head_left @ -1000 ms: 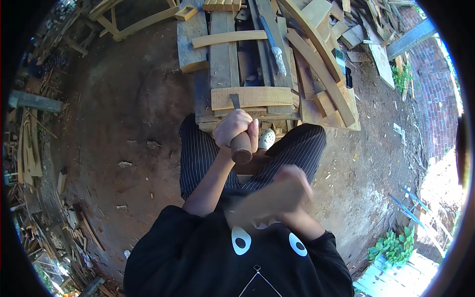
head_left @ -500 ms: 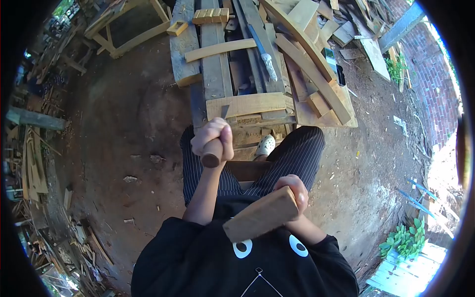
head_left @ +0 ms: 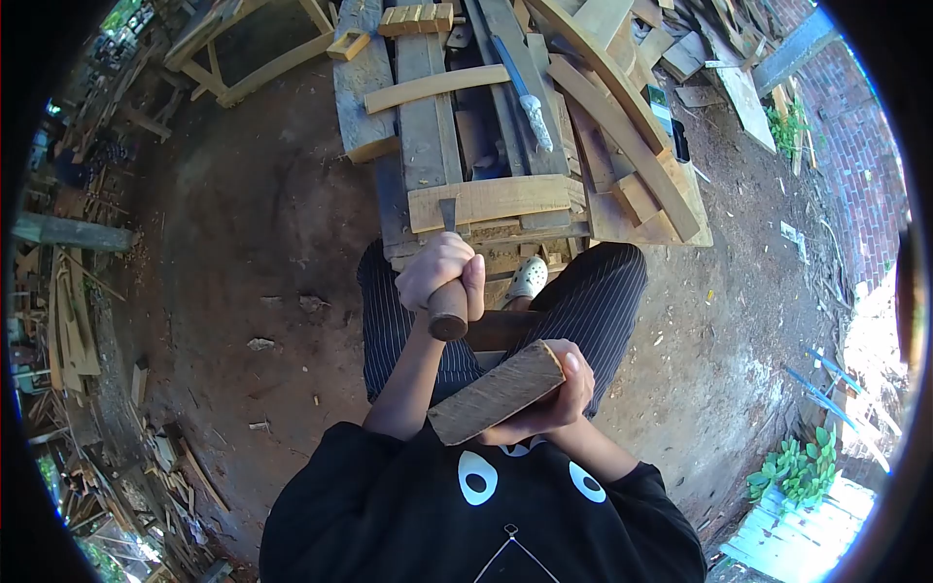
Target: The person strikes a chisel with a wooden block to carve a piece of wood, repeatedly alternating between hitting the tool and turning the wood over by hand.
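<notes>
My left hand (head_left: 434,273) is wrapped round the wooden handle of a chisel (head_left: 448,213). The chisel's blade points away from me and overlaps the near face of a pale, slightly curved board (head_left: 520,199); whether its tip touches the wood is hard to tell. That board lies across the near end of the workbench (head_left: 422,126). Lower down, in front of my chest, my right hand (head_left: 573,387) grips a thick wooden block (head_left: 496,394) by its right end. The block is tilted, its left end lower, just below the chisel handle's butt.
A saw (head_left: 530,112) with a wrapped handle lies on the bench near a curved strip (head_left: 437,88) and grooved block (head_left: 416,19). Long curved timbers (head_left: 627,146) fill the right side, with a phone (head_left: 678,141) beside them. A wooden frame (head_left: 233,95) stands left.
My left hand has shifted slightly right, and the chisel's blade has straightened against the board. The block in my right hand has risen a little and turned, showing a different face.
</notes>
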`<action>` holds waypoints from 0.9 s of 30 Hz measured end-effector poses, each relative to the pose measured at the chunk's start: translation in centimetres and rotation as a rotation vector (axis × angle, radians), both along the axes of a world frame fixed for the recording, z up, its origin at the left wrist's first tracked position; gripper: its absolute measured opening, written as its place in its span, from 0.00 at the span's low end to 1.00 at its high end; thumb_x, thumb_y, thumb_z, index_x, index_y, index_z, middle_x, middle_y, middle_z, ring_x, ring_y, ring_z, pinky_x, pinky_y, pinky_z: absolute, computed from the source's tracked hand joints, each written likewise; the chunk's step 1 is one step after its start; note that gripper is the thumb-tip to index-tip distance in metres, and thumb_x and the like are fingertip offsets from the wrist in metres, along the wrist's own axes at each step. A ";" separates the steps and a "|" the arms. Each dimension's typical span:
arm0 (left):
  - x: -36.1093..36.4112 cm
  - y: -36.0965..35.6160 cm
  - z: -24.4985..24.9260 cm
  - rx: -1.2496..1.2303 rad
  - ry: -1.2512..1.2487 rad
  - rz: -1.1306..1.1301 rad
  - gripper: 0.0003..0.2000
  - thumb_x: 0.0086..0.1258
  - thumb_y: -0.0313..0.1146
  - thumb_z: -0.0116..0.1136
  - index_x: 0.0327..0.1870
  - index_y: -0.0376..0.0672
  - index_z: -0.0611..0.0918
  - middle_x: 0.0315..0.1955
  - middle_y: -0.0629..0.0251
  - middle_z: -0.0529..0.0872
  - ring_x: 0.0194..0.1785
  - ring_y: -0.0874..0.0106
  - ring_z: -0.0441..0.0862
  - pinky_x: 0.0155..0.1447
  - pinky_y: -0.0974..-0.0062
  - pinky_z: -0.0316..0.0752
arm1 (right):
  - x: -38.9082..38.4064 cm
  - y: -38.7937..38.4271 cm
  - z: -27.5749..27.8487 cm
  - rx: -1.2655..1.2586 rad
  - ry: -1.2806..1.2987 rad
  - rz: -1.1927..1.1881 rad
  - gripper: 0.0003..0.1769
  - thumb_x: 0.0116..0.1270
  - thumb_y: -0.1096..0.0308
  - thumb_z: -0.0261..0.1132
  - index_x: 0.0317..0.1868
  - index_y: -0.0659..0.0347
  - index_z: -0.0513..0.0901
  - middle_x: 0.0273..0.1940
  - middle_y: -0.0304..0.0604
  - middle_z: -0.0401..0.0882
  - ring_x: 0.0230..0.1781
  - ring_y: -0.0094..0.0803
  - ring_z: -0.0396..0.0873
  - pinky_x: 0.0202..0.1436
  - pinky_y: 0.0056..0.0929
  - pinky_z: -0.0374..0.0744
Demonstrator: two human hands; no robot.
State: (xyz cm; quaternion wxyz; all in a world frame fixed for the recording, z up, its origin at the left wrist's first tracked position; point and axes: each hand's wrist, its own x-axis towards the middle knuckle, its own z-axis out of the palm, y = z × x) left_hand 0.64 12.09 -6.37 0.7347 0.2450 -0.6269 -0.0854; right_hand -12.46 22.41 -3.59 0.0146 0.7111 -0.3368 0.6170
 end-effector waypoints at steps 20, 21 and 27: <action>-1.4 -0.5 -1.0 0.009 0.010 0.108 0.11 0.52 0.16 0.64 0.22 0.42 0.73 0.16 0.63 0.77 0.19 0.66 0.80 0.26 0.73 0.75 | -1.5 1.2 0.2 -0.037 0.080 -0.086 0.76 0.38 0.37 0.77 0.72 0.82 0.45 0.63 0.72 0.65 0.62 0.57 0.71 0.68 0.50 0.68; -1.3 -0.6 -0.8 0.016 0.016 0.111 0.11 0.52 0.16 0.64 0.22 0.42 0.73 0.16 0.63 0.77 0.19 0.66 0.80 0.26 0.73 0.75 | -1.3 0.8 -0.2 -0.025 0.074 -0.070 0.73 0.39 0.38 0.77 0.71 0.82 0.48 0.61 0.71 0.67 0.59 0.56 0.74 0.64 0.48 0.71; -0.6 -0.3 -0.8 0.066 0.007 0.108 0.12 0.52 0.19 0.66 0.18 0.43 0.74 0.16 0.65 0.78 0.20 0.67 0.80 0.26 0.73 0.74 | 3.0 -1.7 2.7 0.120 0.006 -0.297 0.45 0.45 0.44 0.76 0.53 0.74 0.74 0.35 0.51 0.80 0.28 0.38 0.81 0.34 0.30 0.80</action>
